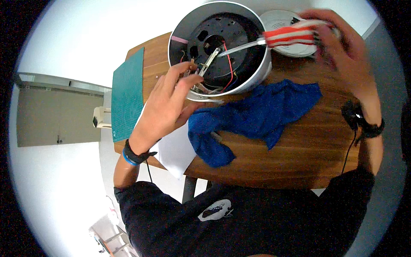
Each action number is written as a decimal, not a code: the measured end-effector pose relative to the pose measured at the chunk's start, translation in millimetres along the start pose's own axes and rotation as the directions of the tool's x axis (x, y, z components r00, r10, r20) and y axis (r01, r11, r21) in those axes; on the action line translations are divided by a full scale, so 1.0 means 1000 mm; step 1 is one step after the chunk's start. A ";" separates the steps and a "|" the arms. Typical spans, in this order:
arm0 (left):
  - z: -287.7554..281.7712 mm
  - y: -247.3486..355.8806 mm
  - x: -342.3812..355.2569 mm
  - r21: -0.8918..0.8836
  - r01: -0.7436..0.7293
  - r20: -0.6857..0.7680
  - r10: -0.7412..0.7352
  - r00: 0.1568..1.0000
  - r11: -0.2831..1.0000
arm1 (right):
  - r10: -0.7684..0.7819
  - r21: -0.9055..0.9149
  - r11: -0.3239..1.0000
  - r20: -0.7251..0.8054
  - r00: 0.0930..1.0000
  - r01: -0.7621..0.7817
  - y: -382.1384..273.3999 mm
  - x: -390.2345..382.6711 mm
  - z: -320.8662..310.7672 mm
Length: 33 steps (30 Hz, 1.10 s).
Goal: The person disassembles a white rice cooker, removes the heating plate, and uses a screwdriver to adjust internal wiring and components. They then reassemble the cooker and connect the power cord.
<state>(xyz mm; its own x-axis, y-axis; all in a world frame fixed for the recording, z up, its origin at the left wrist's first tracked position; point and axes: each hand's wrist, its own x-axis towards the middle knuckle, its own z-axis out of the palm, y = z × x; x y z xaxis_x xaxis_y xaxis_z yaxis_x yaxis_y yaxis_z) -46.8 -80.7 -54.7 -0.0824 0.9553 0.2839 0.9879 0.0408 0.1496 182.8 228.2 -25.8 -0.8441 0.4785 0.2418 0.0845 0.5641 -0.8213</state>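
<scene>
Left hand (165, 100): fingers bent at the near rim of the round white, black-bottomed shell (176, 53), whether gripping I cannot tell | Right hand (344, 47): I see blurred fingers clasping one end of a red-and-white striped tool (289, 37), its pale shaft leading leftward from them over the shell | crumpled blue cloth (257, 111): rightward of the left fingers

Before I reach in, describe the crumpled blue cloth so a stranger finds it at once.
Start at the brown wood-grain table and find the big round white tub with a black interior. Just on its near side lies the crumpled blue cloth. Its rumpled folds and deep blue set it apart from the flat white paper sheet at its left.
</scene>
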 end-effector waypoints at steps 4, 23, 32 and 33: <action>-0.004 -0.013 0.001 -0.116 0.004 -0.090 -0.014 0.996 0.993 | 0.096 0.112 0.989 -0.025 0.995 -0.093 0.045 -0.048 -0.040; -0.010 -0.017 0.011 0.138 -0.096 -0.035 0.101 0.994 0.986 | -0.035 -0.246 0.949 0.539 0.842 0.196 0.139 -0.072 -0.030; 0.009 -0.014 -0.006 0.167 0.025 -0.046 -0.017 0.999 0.986 | -0.142 -0.660 0.683 0.299 0.944 0.312 0.179 -0.077 -0.010; 0.010 -0.012 -0.007 0.177 0.020 -0.045 -0.012 0.999 0.984 | -0.111 -0.657 0.697 0.298 0.948 0.288 0.174 -0.078 -0.007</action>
<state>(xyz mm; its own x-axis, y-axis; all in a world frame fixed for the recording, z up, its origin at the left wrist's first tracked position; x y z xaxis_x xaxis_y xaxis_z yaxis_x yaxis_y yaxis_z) -56.6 -85.3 -68.0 -0.1000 0.9407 0.3242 0.9937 0.1107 -0.0147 267.1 293.7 -184.3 -0.9675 0.1903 0.1666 0.1632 0.9729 -0.1637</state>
